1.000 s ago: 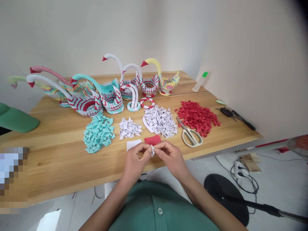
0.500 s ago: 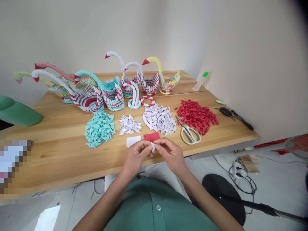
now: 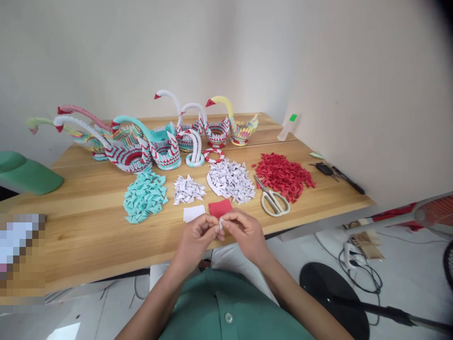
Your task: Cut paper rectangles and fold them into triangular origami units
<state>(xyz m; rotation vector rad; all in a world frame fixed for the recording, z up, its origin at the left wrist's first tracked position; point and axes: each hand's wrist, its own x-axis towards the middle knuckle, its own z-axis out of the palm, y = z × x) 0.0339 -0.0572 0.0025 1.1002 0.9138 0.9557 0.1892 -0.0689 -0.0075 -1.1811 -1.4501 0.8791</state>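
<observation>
Between the fingertips of both hands is a small folded piece of white paper (image 3: pixel 221 224), held over the table's front edge. My left hand (image 3: pixel 198 235) pinches its left side and my right hand (image 3: pixel 245 231) its right; the fingers partly cover it. Just beyond the hands lie a stack of red paper (image 3: pixel 220 207) and a stack of white paper (image 3: pixel 194 213). Behind these are a small heap of white folded triangles (image 3: pixel 188 190), a larger white heap (image 3: pixel 231 179) and a turquoise heap (image 3: pixel 144 197). Scissors (image 3: pixel 272 198) rest beside the red triangle heap (image 3: pixel 283 174).
Several paper swans (image 3: pixel 129 158) stand along the back of the wooden table (image 3: pixel 92 245), near a red-and-white ring (image 3: pixel 213 155). A green bottle (image 3: pixel 28 174) is at left. Keys (image 3: pixel 323 169) and a black pen-like object (image 3: pixel 348 180) lie at right. A fan (image 3: pixel 433 212) stands beyond the table.
The view has tilted up slightly, so the table things appear lower. Both hands keep their pinch on the white paper, which looks smaller and more covered by the fingers.
</observation>
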